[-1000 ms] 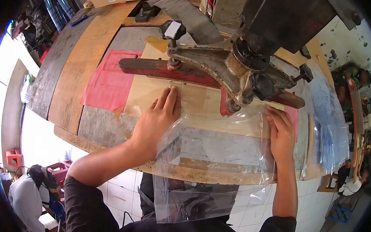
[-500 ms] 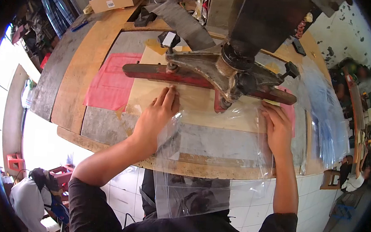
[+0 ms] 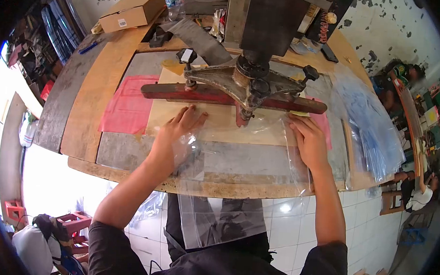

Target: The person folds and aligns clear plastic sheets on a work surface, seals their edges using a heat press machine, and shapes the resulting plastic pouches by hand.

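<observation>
A clear plastic bag or sheet [image 3: 228, 160] lies over the beige pad on the workbench, and its near end hangs past the front edge above my lap. My left hand [image 3: 176, 130] rests on its left side, fingers stretched and slightly bent, tips just short of the press bar. On the right edge of the plastic lies my right hand [image 3: 308, 140], fingers extended towards the bar. The long red-brown press bar [image 3: 207, 94], carried by a metal bracket [image 3: 251, 84], spans the pad above the plastic's far end. Whether it touches the plastic is hidden.
A pile of clear plastic bags [image 3: 374, 129] lies at the right of the workbench [image 3: 85, 109]. Pink material [image 3: 127, 106] borders the pad. Behind stand a cardboard box [image 3: 132, 11] and a water bottle [image 3: 174, 2]; a dark phone [image 3: 329, 53] lies at back right. Other people sit at far right.
The view has shifted, so the bench and press appear further left. My left fingers look more bent and spread. Both hands stay on the plastic.
</observation>
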A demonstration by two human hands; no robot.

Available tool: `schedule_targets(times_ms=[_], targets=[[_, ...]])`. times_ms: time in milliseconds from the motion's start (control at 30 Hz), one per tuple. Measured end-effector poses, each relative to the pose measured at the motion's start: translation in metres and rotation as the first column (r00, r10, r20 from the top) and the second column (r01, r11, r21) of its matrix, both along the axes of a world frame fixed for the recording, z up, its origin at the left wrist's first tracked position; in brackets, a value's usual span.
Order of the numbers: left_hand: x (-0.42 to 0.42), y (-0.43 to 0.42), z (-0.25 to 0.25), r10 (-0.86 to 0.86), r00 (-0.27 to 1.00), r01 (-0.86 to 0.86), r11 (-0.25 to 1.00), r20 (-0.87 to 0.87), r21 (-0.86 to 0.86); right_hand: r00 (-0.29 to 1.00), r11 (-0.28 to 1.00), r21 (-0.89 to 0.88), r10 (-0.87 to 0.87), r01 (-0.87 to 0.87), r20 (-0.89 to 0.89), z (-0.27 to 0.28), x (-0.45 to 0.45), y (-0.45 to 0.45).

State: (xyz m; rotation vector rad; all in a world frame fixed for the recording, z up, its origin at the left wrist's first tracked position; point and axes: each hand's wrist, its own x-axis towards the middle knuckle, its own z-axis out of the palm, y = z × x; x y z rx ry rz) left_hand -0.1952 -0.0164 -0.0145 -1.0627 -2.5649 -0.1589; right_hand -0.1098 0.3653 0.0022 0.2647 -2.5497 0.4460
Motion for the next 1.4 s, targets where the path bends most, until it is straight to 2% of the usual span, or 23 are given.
schedule_targets(times_ms=[200, 467, 733, 833, 900, 1033, 1100, 1133, 1200, 1233, 1267, 1300, 1333, 1400], targets=[[0.002, 0.004, 0.008, 0.006, 0.998, -0.012, 0.996, -0.063, -0.087, 1.000, 0.999, -0.036, 0.012, -0.012, 0.001, 0.001, -0.002, -0.001], [0.004, 0.001, 0.012, -0.056, 0.998, 0.056, 0.998, -0.001, 0.001, 0.997, 0.997, -0.052, -0.055, 0.058, 0.061, -0.001, 0.000, -0.005], [0.002, 0.003, 0.006, -0.053, 0.999, 0.053, 0.998, 0.003, 0.023, 0.999, 0.999, -0.027, -0.020, 0.021, 0.039, -0.002, -0.001, -0.001], [0.002, 0.002, 0.008, -0.051, 0.999, 0.050, 0.999, -0.016, -0.015, 1.000, 1.000, -0.021, -0.020, 0.021, 0.017, -0.002, -0.001, 0.000], [-0.001, 0.001, 0.000, -0.027, 0.999, 0.021, 0.993, -0.047, -0.115, 1.000, 1.000, -0.018, -0.015, 0.014, -0.004, -0.003, -0.002, 0.000], [-0.003, 0.004, -0.001, -0.017, 0.999, 0.009, 0.988, -0.052, -0.152, 1.000, 0.999, -0.043, -0.007, 0.006, -0.014, -0.004, -0.001, 0.002], [-0.003, 0.001, 0.007, -0.101, 0.984, 0.050, 0.948, -0.150, -0.315, 1.000, 0.998, -0.056, -0.012, 0.011, -0.010, -0.005, 0.001, 0.003], [-0.007, -0.001, 0.004, -0.108, 0.981, 0.052, 0.947, -0.163, -0.317, 1.000, 0.998, -0.059, -0.020, 0.021, 0.017, -0.007, 0.002, 0.005], [-0.016, -0.009, -0.007, -0.181, 0.976, 0.160, 0.972, -0.117, -0.172, 0.999, 0.997, -0.063, -0.037, 0.038, 0.030, -0.005, 0.004, 0.005], [-0.015, -0.016, -0.007, -0.189, 0.973, 0.165, 0.971, -0.132, -0.176, 1.000, 0.997, -0.073, -0.011, 0.012, 0.022, -0.004, 0.006, 0.004], [-0.012, -0.024, -0.008, -0.230, 0.973, 0.226, 0.969, 0.029, 0.104, 1.000, 0.997, -0.081, 0.016, -0.015, 0.014, -0.002, 0.009, 0.004], [-0.008, -0.028, -0.009, -0.308, 0.935, 0.224, 0.898, 0.177, 0.379, 1.000, 0.996, -0.083, 0.009, -0.009, 0.004, 0.000, 0.013, 0.004], [0.002, -0.028, 0.001, -0.314, 0.934, 0.233, 0.898, 0.171, 0.374, 0.999, 0.991, -0.134, 0.027, -0.022, 0.038, 0.002, 0.019, 0.004], [0.022, -0.032, 0.024, -0.156, 0.860, -0.100, 0.882, 0.486, 0.460, 0.997, 0.982, -0.186, 0.043, -0.031, 0.063, 0.006, 0.032, 0.002]])
